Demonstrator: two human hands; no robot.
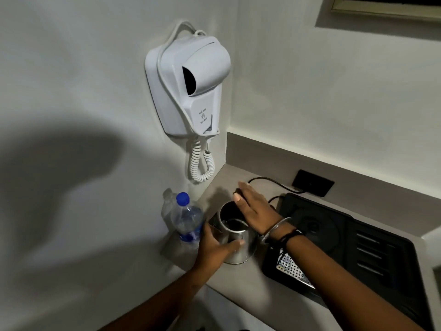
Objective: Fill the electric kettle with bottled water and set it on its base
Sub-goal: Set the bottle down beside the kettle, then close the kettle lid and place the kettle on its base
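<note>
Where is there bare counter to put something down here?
The counter is bare along its front edge, between the kettle and the black tray, and in the back corner under the hair dryer. The left end is crowded: the bottles, the kettle and both hands.

Counter: pale grey-beige top in a wall corner, with a low raised back ledge. On it I count:
- Steel kettle, upright, lid open, near the left wall.
- Water bottle, clear with blue cap, upright, just left of the kettle; a second clear bottle stands behind it against the wall.
- Black tray, right of the kettle, carrying a round base.
- Black cord lying across the top toward a dark socket plate on the ledge.
</note>
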